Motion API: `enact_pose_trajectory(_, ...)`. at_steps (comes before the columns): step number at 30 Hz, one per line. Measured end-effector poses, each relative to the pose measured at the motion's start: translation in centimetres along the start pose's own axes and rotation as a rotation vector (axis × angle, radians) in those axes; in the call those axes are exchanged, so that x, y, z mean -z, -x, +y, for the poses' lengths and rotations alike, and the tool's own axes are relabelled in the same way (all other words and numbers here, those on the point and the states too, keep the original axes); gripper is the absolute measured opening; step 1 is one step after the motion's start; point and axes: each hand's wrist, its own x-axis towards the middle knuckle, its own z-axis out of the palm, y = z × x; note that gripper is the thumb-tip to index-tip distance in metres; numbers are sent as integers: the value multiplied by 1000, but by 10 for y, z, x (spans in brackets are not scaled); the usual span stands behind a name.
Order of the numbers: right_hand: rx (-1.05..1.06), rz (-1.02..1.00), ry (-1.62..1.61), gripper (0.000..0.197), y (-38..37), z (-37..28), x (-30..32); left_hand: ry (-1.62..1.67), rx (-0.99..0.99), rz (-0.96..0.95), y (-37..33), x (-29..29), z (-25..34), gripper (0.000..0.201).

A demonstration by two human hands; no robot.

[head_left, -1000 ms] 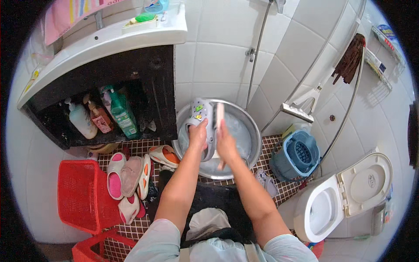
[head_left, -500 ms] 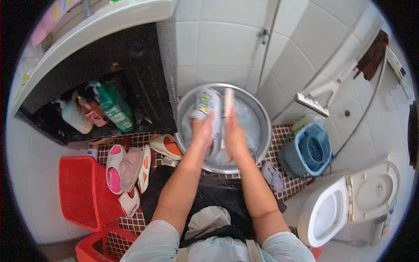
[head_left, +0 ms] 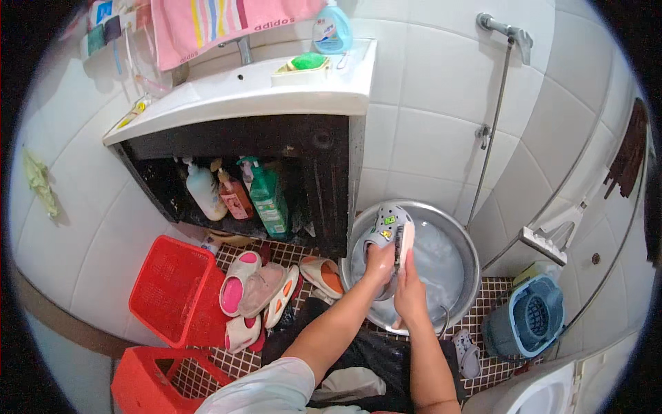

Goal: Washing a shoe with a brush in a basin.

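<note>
Over the metal basin (head_left: 473,259), my left hand (head_left: 378,265) grips a grey clog (head_left: 390,221) with small colourful charms on its toe. Its fingers look tucked into the heel opening, partly hidden. A scrubbing brush (head_left: 407,241) with a pale back and dark bristles is in my right hand (head_left: 410,293), bristles against the clog's right side. Cloudy water (head_left: 438,272) fills the basin beneath both hands. Another grey clog (head_left: 467,355) lies on the tiled floor to the right of the basin.
Several slides and sandals (head_left: 265,286) lie left of the basin, beside red plastic baskets (head_left: 172,293). A blue mop bucket (head_left: 524,317) stands right, near a toilet (head_left: 538,390). Pump bottles (head_left: 267,200) sit in the dark cabinet under the white sink (head_left: 296,96).
My view has swung left and up, so the sink, soap and pink towel now show. The brush has come against the clog's side; both hands keep their holds.
</note>
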Motion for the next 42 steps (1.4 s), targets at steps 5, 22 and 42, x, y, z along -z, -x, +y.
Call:
enact_pose_trajectory(5, -132, 50, -163, 52, -11, 17, 15, -10, -74, -11, 12, -9, -16, 35)
enact_pose_trajectory(22, -240, 85, -193, 51, -22, -8, 20, 97, -55, -137, 17, -12, 2, 34)
enact_pose_trajectory(42, -114, 11, -225, 53, 15, -11, 9, 98, -90, -150, 17, -5, 17, 40)
